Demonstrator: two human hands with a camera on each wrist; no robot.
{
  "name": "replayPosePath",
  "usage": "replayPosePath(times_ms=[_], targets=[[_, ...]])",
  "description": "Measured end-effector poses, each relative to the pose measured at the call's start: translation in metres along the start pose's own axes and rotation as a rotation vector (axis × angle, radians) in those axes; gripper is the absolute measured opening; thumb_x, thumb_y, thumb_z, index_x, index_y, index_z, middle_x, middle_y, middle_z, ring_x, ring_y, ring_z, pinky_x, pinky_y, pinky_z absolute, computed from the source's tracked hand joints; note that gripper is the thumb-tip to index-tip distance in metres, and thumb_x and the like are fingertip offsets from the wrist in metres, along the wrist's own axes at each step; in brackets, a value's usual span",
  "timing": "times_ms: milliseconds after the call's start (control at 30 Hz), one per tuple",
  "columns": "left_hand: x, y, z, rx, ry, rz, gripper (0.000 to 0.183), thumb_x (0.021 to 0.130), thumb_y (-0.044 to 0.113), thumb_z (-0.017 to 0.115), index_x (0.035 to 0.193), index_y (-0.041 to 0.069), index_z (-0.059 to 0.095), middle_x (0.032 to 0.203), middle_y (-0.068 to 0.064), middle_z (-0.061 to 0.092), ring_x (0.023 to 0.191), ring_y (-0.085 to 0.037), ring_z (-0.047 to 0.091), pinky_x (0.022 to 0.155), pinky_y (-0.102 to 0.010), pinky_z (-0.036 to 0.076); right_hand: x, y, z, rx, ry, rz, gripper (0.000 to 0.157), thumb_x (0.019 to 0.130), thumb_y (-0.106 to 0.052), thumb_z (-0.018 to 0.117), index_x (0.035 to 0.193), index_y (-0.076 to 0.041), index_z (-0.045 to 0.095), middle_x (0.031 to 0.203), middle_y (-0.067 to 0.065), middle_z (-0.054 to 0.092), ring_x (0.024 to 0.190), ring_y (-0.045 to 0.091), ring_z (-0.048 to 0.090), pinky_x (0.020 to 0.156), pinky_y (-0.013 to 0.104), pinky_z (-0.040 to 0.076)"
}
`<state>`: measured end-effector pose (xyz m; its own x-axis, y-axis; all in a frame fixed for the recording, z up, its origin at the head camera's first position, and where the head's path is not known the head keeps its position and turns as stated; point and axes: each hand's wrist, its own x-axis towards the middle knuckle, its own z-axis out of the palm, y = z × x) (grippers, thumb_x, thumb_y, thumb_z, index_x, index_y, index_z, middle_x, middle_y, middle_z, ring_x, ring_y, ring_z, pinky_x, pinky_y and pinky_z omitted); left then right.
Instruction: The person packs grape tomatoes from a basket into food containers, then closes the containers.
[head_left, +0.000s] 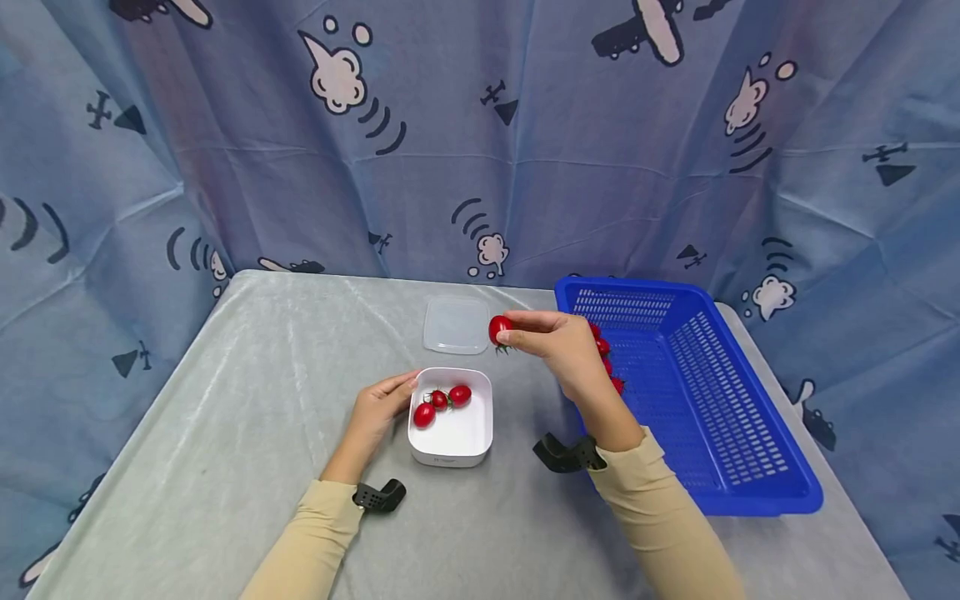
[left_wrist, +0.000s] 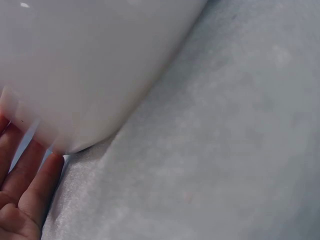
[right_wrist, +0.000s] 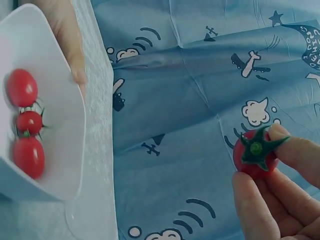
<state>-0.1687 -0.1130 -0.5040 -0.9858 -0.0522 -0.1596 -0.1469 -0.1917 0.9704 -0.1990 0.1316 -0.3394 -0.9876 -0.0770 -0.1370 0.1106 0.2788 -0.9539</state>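
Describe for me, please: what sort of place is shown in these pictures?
Probably an improvised indoor recording corner: a patterned curtain hangs close around a cloth-covered table, and black wrist devices, perhaps cameras, are worn on both arms.

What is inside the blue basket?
Red tomatoes show at left in the blue basket; the right hand and forearm cover part of that side, hiding anything behind them.

Blue airplane-print curtain (head_left: 427, 175) behind a pale grey tablecloth (head_left: 247, 425).
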Motion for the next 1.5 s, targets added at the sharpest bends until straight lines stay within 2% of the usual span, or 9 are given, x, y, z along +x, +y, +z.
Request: replayPosePath(times_ms=[233,333,467,667,933,1133,1367,1500], targets=[[0.001,0.000,-0.001,-0.002,-0.005,-0.001,0.036,0.095,0.010,0.066,0.126,-0.008,0.063,0.126,-0.017,0.067,0.094,-0.001,0.069,0.088,-0.021,0.058,-0.007,0.003,0.017,0.094,-0.016,0.019,0.040,0.083,-0.014,0.080,0.120,-0.001,0.071,0.092,-0.006,0.077,0.084,0.004,0.069,0.084,0.020,0.058],[0.001,0.000,-0.002,-0.009,0.005,0.002,0.035,0.095,0.009,0.066,0.125,-0.008,0.063,0.124,-0.015,0.069,0.093,-0.001,0.070,0.088,-0.021,0.058,-0.010,0.003,0.026,0.148,-0.017,0.019,0.039,0.084,-0.010,0.079,0.120,0.001,0.070,0.096,-0.002,0.078,0.083,0.005,0.070,0.087,0.025,0.059],[0.001,0.000,-0.002,-0.012,0.001,0.000,0.036,0.095,0.010,0.066,0.126,-0.008,0.063,0.123,-0.013,0.070,0.093,-0.001,0.070,0.088,-0.021,0.058,-0.010,0.007,0.036,0.168,-0.008,0.034,0.037,0.084,-0.008,0.079,0.120,0.000,0.071,0.103,0.005,0.077,0.085,0.006,0.071,0.090,0.030,0.059],[0.000,0.000,-0.001,-0.014,-0.006,0.008,0.036,0.095,0.010,0.065,0.126,-0.008,0.063,0.124,-0.014,0.069,0.095,-0.001,0.069,0.088,-0.021,0.058,-0.007,0.024,0.052,0.145,-0.010,0.050,0.035,0.083,-0.010,0.080,0.115,-0.001,0.073,0.108,0.012,0.076,0.087,0.008,0.070,0.089,0.031,0.060],[0.001,-0.002,-0.001,-0.007,-0.012,0.002,0.036,0.095,0.011,0.066,0.126,-0.007,0.063,0.128,-0.018,0.066,0.095,0.000,0.069,0.088,-0.021,0.058,-0.005,0.046,0.077,0.123,0.014,0.069,0.031,0.079,-0.010,0.083,0.108,-0.002,0.076,0.108,0.014,0.075,0.089,0.011,0.069,0.085,0.029,0.060],[0.001,-0.002,-0.002,0.011,-0.015,0.007,0.036,0.096,0.012,0.066,0.127,-0.007,0.063,0.129,-0.017,0.066,0.098,0.001,0.068,0.090,-0.021,0.057,-0.001,0.058,0.092,0.067,0.005,0.045,0.030,0.078,-0.014,0.084,0.105,-0.003,0.078,0.104,0.015,0.076,0.085,0.010,0.068,0.075,0.023,0.058],[0.001,-0.001,-0.002,0.011,-0.018,0.012,0.037,0.096,0.012,0.065,0.127,-0.007,0.063,0.123,-0.010,0.070,0.098,0.001,0.068,0.089,-0.020,0.057,0.002,0.067,0.101,0.026,-0.013,0.036,0.030,0.078,-0.015,0.084,0.105,-0.002,0.077,0.101,0.015,0.077,0.072,0.007,0.065,0.071,0.039,0.060],[0.001,-0.001,-0.002,0.016,-0.015,0.011,0.037,0.096,0.013,0.065,0.127,-0.007,0.062,0.123,-0.010,0.070,0.097,0.002,0.068,0.089,-0.020,0.057,0.002,0.071,0.105,-0.020,0.005,0.027,0.030,0.078,-0.013,0.084,0.105,-0.001,0.077,0.101,0.016,0.076,0.072,0.008,0.066,0.068,0.034,0.061]])
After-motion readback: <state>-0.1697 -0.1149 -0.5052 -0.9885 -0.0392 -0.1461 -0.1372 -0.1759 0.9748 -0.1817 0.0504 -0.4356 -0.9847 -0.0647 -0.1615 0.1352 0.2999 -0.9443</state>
